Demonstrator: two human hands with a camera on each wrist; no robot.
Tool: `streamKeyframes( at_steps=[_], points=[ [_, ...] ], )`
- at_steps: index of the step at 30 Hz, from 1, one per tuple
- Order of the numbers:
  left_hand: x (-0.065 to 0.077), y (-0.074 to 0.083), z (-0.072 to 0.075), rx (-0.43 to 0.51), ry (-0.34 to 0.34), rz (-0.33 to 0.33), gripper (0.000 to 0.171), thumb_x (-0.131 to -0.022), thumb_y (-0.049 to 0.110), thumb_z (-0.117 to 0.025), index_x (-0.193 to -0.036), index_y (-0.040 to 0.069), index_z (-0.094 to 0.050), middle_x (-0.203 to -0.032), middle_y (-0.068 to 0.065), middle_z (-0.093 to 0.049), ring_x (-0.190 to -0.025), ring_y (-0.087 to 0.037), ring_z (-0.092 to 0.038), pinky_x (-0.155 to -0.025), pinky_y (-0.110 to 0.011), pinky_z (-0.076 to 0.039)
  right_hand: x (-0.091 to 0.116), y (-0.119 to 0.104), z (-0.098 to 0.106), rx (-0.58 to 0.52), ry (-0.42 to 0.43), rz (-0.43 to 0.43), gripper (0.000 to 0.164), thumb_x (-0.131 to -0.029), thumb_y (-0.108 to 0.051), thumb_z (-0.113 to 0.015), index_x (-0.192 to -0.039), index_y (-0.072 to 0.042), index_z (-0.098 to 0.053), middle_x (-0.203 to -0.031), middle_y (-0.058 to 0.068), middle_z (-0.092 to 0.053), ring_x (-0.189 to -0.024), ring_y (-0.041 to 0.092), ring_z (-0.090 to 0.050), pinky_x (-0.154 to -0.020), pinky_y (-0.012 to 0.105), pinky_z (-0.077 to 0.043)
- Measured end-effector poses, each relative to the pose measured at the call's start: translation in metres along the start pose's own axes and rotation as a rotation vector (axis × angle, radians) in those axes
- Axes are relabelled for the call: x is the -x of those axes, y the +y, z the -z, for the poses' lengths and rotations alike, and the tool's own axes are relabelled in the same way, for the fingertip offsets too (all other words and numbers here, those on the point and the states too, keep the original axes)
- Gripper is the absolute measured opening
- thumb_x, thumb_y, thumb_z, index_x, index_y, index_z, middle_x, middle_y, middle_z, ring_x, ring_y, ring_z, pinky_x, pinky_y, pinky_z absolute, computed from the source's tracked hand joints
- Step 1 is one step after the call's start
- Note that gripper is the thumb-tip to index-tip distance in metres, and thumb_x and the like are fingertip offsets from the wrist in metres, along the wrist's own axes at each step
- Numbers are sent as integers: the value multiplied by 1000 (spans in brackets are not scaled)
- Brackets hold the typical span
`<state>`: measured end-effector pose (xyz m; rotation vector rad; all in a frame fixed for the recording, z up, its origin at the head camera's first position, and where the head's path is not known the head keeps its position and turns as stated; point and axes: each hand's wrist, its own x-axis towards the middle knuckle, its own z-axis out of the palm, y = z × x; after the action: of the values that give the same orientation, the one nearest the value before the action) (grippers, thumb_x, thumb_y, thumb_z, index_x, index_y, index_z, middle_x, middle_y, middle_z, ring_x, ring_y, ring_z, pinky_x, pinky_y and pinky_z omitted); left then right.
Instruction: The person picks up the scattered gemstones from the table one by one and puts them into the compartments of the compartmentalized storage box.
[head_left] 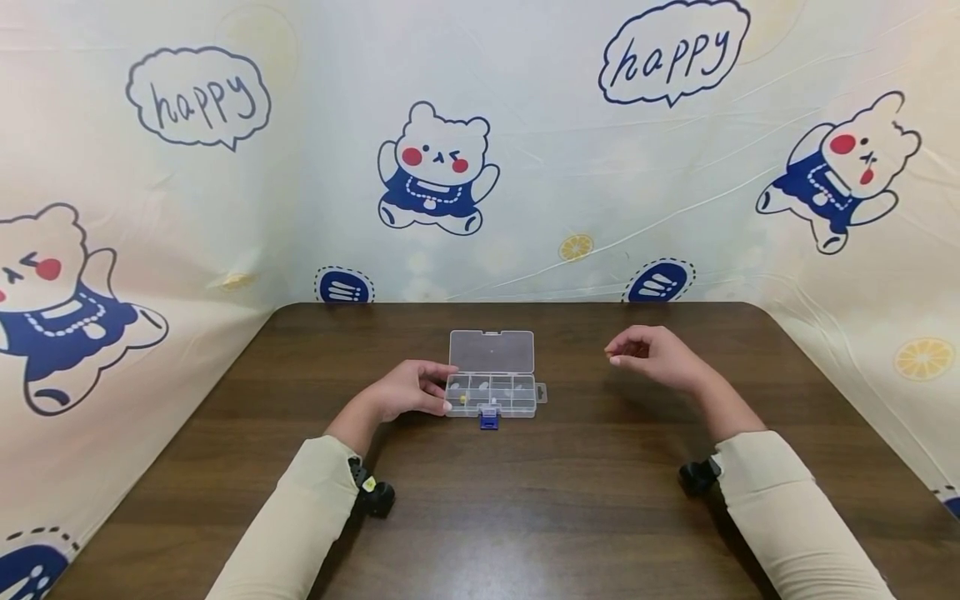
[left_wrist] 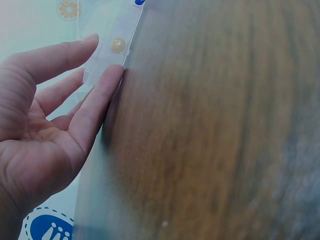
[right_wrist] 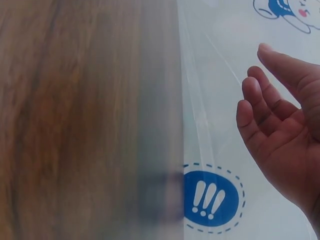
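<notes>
A clear plastic compartment box lies with its lid tipped back and a blue latch at the front. Inside are a small yellow round piece and a few small whitish ones. My left hand holds the box's left end, thumb at the front corner and fingers toward the back; in the left wrist view the hand touches its edge. Over the table to the right, my right hand pinches a small orange piece. This piece is hidden in the right wrist view, where the outer fingers curl loosely.
Both hands work above a brown wooden table. A hanging tab sticks out from the box's right end. Behind the table's far edge hangs a pale cloth printed with bears. Small black cameras sit on both wrists.
</notes>
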<state>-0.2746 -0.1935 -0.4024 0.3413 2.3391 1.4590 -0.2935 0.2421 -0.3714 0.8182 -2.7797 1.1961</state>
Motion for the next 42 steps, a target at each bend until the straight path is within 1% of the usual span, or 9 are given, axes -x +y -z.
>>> streamKeyframes(
  at_steps=[5,10,17,22,29,33,37,42],
  points=[
    [0,1,-1,0,4,4,66,-75,-1,-82,-135,7,-58,-124,-15,-56,-96,-24,-58,-78,-31,-56,-1,-8,-4,-8,-3,43,17,-87,-11,-74,-103,-6,-72,-91,1,-68,-81,22,-59,-69,30,-52],
    [1,2,-1,-1,4,1,66,-75,-1,-82,-136,6,-57,-123,-15,-56,-95,-24,-58,-77,-31,-56,-3,-13,-8,-21,-14,79,16,-87,-9,-74,-103,-5,-71,-91,0,-68,-80,21,-59,-68,28,-52],
    [0,1,-1,-2,1,-2,65,-76,-1,-81,-136,6,-57,-122,-15,-56,-95,-24,-58,-77,-30,-56,-6,-20,-12,-10,-35,93,13,-87,-11,-74,-100,-12,-71,-91,-2,-68,-78,20,-59,-68,28,-52],
    [1,1,0,-3,-4,-6,65,-76,-1,-81,-136,7,-57,-124,-15,-56,-96,-24,-58,-77,-30,-56,-9,-25,-15,6,-54,120,12,-87,-11,-74,-99,-11,-72,-90,-4,-68,-77,20,-58,-67,29,-52],
    [1,1,0,-3,-7,-7,65,-75,-1,-82,-136,7,-58,-125,-15,-56,-96,-24,-58,-77,-30,-56,-15,-34,-20,5,-95,137,14,-87,-9,-74,-101,-6,-72,-92,-4,-67,-79,19,-59,-69,28,-52],
    [1,1,0,-5,-2,-5,65,-75,-1,-82,-136,7,-58,-125,-15,-56,-96,-24,-58,-77,-30,-56,-17,-39,-24,8,-115,147,12,-88,-11,-73,-99,-10,-72,-92,-4,-66,-79,19,-58,-69,31,-53],
    [1,0,0,-6,-1,-3,65,-75,0,-82,-136,8,-58,-125,-14,-56,-96,-25,-58,-78,-30,-56,-20,-43,-28,17,-138,164,11,-88,-12,-73,-99,-10,-72,-93,-4,-66,-79,19,-58,-70,33,-53],
    [1,0,0,-3,-2,-3,66,-75,0,-82,-136,7,-57,-123,-15,-56,-96,-25,-58,-78,-30,-56,-24,-47,-34,23,-154,194,11,-88,-13,-74,-99,-11,-72,-93,-5,-66,-78,17,-58,-69,32,-53]
  ],
)
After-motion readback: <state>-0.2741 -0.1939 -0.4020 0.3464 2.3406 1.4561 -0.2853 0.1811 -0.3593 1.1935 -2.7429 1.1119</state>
